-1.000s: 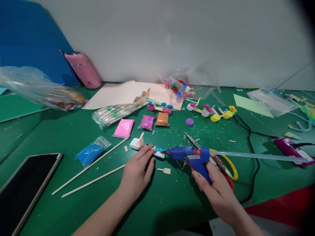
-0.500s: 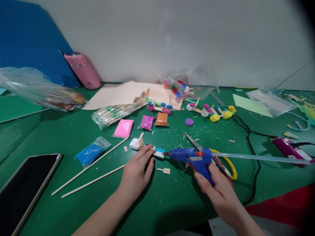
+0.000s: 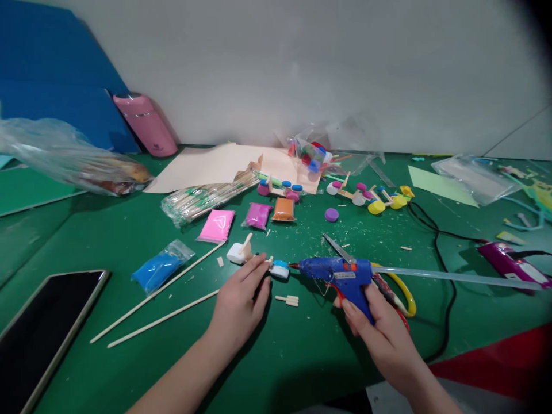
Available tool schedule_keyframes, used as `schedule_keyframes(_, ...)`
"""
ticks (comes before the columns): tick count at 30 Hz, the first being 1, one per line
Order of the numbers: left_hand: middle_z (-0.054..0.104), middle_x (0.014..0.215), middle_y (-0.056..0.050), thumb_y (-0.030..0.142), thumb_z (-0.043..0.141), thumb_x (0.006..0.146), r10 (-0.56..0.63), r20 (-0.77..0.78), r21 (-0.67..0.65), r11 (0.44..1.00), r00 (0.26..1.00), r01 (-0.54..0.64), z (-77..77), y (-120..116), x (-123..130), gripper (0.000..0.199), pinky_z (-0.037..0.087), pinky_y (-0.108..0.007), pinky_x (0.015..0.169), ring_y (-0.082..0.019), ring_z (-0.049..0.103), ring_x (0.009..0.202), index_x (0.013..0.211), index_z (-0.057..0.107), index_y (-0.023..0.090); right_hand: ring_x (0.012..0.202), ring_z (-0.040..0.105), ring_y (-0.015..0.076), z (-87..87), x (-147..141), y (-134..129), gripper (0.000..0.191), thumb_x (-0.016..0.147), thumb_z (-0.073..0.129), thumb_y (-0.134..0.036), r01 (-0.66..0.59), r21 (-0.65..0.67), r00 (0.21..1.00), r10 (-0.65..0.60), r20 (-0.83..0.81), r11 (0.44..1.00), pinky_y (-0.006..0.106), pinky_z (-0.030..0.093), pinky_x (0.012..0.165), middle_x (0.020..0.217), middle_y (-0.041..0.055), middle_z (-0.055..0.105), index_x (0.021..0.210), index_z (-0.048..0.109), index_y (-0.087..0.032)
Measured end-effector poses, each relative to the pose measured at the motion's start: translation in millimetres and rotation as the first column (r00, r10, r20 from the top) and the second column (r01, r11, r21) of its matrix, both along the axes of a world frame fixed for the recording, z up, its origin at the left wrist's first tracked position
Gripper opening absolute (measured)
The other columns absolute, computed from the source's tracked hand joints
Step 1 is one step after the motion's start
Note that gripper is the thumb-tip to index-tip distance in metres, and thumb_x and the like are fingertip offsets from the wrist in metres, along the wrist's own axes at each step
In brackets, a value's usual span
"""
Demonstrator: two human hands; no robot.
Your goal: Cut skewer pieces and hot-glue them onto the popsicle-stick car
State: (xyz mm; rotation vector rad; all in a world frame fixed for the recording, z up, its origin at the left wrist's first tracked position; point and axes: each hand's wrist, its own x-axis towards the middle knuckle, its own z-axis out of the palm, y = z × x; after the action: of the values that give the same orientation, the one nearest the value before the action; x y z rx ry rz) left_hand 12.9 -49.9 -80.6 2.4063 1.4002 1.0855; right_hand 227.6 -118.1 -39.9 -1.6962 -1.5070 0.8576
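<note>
A blue hot glue gun (image 3: 351, 284) is gripped in my right hand (image 3: 386, 336), with a long clear glue stick (image 3: 431, 274) coming out of its back. Its tip is at the blue and white end of a small toy car (image 3: 280, 272) made of bottle caps and wooden sticks; whether they touch I cannot tell. My left hand (image 3: 239, 296) steadies this car against the table, its fingers covering the middle. A white cap and an upright stick show at the car's left end. Short stick pieces (image 3: 292, 301) lie just below it.
Scissors (image 3: 338, 248) with yellow and red handles lie partly behind the glue gun. Two long sticks (image 3: 164, 316), a phone (image 3: 52, 328) and coloured clay packets (image 3: 217, 225) are at left. Other cap cars (image 3: 280, 188) stand farther back. A black cord (image 3: 451, 287) runs at right.
The glue gun has shifted slightly right and up in my right hand, its tip a little higher on the car's end. My left hand and the car have stayed in place.
</note>
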Motion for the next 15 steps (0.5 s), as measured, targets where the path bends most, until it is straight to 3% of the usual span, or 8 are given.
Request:
schedule_keyframes(3, 0.065, 0.101, -0.017, 0.017, 0.049, 0.078, 0.001, -0.009, -0.005, 1.0, 1.0, -0.001, 0.7, 0.2, -0.3, 0.024, 0.05, -0.035, 0.082, -0.023, 0.061, 0.094, 0.094, 0.063, 0.008, 0.059, 0.052, 0.0147, 1.5, -3.9, 2.0, 0.029, 0.084, 0.043, -0.033, -0.04, -0.135, 0.991, 0.022, -0.129, 0.99, 0.024, 0.045, 0.053, 0.077, 0.0029, 0.059, 0.11, 0.045, -0.02)
schedule_keyframes(8, 0.065, 0.1, -0.015, 0.018, 0.048, 0.078, 0.01, -0.01, 0.002, 1.0, 1.0, -0.01, 1.5, 0.1, 0.6, 0.023, 0.051, -0.034, 0.081, -0.022, 0.061, 0.093, 0.093, 0.063, 0.01, 0.048, 0.05, 0.0123, 1.6, 2.3, 12.3, 0.026, 0.079, 0.05, -0.036, 0.05, -0.118, 0.985, -0.068, -0.158, 0.992, 0.022, 0.044, 0.048, 0.054, -0.0048, 0.05, 0.097, 0.048, -0.018)
schedule_keyframes(11, 0.065, 0.101, -0.014, 0.018, 0.048, 0.078, 0.013, -0.012, 0.001, 1.0, 1.0, -0.013, 1.4, 0.3, 0.5, 0.022, 0.051, -0.034, 0.08, -0.021, 0.061, 0.093, 0.094, 0.062, 0.012, 0.051, 0.054, 0.0151, 0.1, 27.1, 23.6, 0.028, 0.074, 0.054, -0.041, 0.155, -0.102, 0.987, -0.15, 0.06, 0.983, 0.024, 0.045, 0.05, 0.057, -0.0025, 0.056, 0.089, 0.051, -0.018)
schedule_keyframes(12, 0.065, 0.101, -0.014, 0.018, 0.048, 0.078, 0.01, -0.013, -0.002, 1.0, 1.0, -0.01, 1.5, 0.3, 0.4, 0.023, 0.051, -0.034, 0.081, -0.022, 0.061, 0.093, 0.094, 0.062, 0.012, 0.057, 0.056, 0.0165, -1.4, 38.6, 27.8, 0.031, 0.073, 0.055, -0.043, 0.211, -0.04, 0.967, -0.202, 0.154, 0.977, 0.026, 0.045, 0.054, 0.064, -0.0003, 0.059, 0.09, 0.052, -0.017)
schedule_keyframes(15, 0.065, 0.101, -0.014, 0.018, 0.047, 0.078, 0.001, -0.011, -0.014, 1.0, 1.0, -0.001, 2.2, -0.1, -0.1, 0.023, 0.051, -0.035, 0.081, -0.022, 0.061, 0.094, 0.094, 0.062, 0.012, 0.078, 0.057, 0.0209, -10.0, 75.3, 39.4, 0.032, 0.076, 0.049, -0.045, 0.164, 0.1, 0.866, -0.192, 0.462, 0.981, 0.029, 0.046, 0.066, 0.087, 0.0064, 0.061, 0.088, 0.058, -0.017)
